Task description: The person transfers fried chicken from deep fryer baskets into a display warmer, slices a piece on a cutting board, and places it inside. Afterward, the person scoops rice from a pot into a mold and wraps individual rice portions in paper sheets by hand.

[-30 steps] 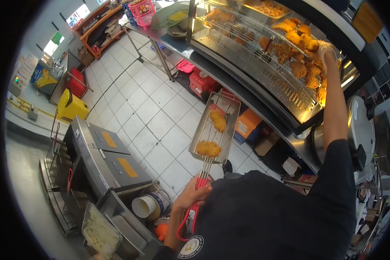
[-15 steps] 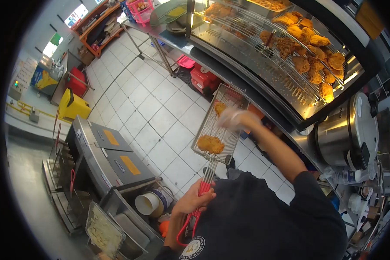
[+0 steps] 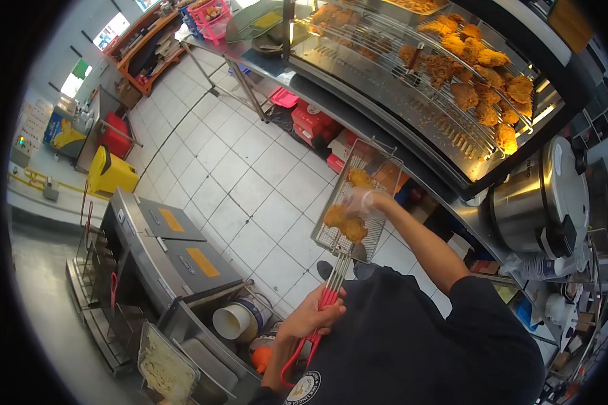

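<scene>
The left hand is closed around the red handle of the wire basket. Inside the basket, the right hand, in a clear glove, is at the near fried chicken; blur hides whether its fingers grip anything. The far chicken piece lies toward the basket's far end. Beyond the basket, a lit glass case holds more chicken, and a big steel pot stands to the basket's right.
</scene>
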The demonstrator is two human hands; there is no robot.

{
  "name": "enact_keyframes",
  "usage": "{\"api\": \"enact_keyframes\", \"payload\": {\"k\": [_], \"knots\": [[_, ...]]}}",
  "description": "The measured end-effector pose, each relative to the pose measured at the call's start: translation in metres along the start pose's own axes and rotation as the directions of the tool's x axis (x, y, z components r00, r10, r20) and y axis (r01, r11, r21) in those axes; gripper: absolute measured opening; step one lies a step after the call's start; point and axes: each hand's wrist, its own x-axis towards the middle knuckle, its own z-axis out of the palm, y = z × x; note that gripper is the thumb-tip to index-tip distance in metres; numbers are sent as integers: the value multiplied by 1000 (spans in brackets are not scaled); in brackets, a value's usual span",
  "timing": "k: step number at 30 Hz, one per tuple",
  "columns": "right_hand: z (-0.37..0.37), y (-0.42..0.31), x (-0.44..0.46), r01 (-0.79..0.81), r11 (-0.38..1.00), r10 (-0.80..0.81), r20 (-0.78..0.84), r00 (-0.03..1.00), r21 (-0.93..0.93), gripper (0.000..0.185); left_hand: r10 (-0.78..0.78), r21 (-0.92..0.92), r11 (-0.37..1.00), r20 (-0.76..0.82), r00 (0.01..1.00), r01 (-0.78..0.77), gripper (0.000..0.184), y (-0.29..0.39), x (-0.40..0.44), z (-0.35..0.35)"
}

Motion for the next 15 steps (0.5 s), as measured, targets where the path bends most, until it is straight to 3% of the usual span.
{"api": "enact_keyframes", "payload": {"k": [3,6,9,11,15], "knots": [[-46,10,-50,18,916,41,-138,990,402,26,3,14,1000,0,1000,-3,31,5,5,-3],[-90,17,-105,152,518,93,-233,968,841,31,13,34,999,-33,999,-11,31,6,9,-5],[-134,44,-152,442,262,73,-474,877,858,33,26,32,999,-52,998,-25,32,8,12,-8],[-170,68,-184,621,415,127,-718,684,665,30,29,40,999,-78,997,-26,33,5,14,-13],[-237,83,-239,732,388,469,-804,366,560,28,23,23,1000,-124,992,-20,34,7,16,-14]]}}
